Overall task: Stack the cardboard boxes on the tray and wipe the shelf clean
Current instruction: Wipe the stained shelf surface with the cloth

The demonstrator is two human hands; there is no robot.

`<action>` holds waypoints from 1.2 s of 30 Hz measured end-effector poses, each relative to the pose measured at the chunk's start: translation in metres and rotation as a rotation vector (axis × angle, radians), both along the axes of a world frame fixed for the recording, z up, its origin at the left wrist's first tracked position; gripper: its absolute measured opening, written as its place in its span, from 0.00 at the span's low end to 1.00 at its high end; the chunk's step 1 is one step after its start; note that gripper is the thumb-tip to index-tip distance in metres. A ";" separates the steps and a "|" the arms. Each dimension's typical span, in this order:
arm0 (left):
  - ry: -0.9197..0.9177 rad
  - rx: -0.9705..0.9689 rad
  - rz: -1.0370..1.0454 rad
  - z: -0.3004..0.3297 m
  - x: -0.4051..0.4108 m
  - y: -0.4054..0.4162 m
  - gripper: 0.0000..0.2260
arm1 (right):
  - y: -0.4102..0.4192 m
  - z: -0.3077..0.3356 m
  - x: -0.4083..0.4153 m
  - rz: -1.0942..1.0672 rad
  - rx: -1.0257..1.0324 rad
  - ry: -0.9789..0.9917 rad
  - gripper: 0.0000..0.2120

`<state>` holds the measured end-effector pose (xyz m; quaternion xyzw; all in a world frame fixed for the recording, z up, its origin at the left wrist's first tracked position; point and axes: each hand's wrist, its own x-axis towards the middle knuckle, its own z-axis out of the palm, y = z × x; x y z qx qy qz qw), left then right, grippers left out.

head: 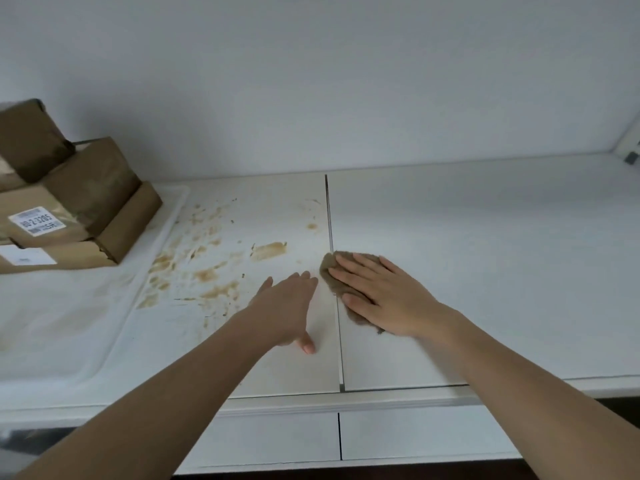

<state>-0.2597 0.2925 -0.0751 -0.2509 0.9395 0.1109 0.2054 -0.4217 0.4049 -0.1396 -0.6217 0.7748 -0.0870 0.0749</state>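
Observation:
Several brown cardboard boxes (79, 206) are stacked at the far left on a white tray (104, 306). The white shelf (467, 254) carries brown smears and streaks (207, 258) between the tray and the centre seam. My right hand (384, 292) lies flat, fingers spread, pressing a brown cloth (332, 275) onto the shelf just right of the seam. My left hand (287, 306) rests open on the shelf left of the seam, fingers pointing away from me, holding nothing. The cloth is mostly hidden under my right hand.
A dark seam (332, 271) splits the shelf into two panels. A plain wall (311, 81) closes the back. A small grey fitting (632, 155) sits at the far right corner. Cabinet fronts (415, 434) run below the front edge.

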 end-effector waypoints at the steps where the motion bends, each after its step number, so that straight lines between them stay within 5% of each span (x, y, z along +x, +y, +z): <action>1: 0.014 -0.006 0.002 -0.002 0.001 0.001 0.44 | 0.003 -0.001 -0.006 -0.046 -0.017 0.017 0.32; 6: 0.048 0.011 0.050 -0.006 0.008 0.001 0.44 | -0.017 -0.006 -0.007 -0.438 -0.009 0.051 0.26; 15: 0.011 -0.065 0.068 -0.004 0.008 0.003 0.45 | 0.030 0.005 0.039 -0.007 0.039 -0.009 0.34; 22: 0.003 -0.148 0.071 -0.006 0.010 0.006 0.41 | 0.012 -0.002 0.031 -0.445 0.004 0.052 0.26; 27: 0.034 -0.198 0.067 -0.001 0.014 0.009 0.40 | 0.027 -0.001 0.073 -0.193 -0.010 0.045 0.35; 31: 0.138 -0.119 0.057 0.000 0.026 0.012 0.39 | 0.055 0.004 0.067 -0.005 0.038 -0.003 0.34; 36: 0.170 0.026 0.039 0.002 0.051 0.008 0.39 | 0.055 -0.003 0.037 -0.424 -0.019 0.092 0.32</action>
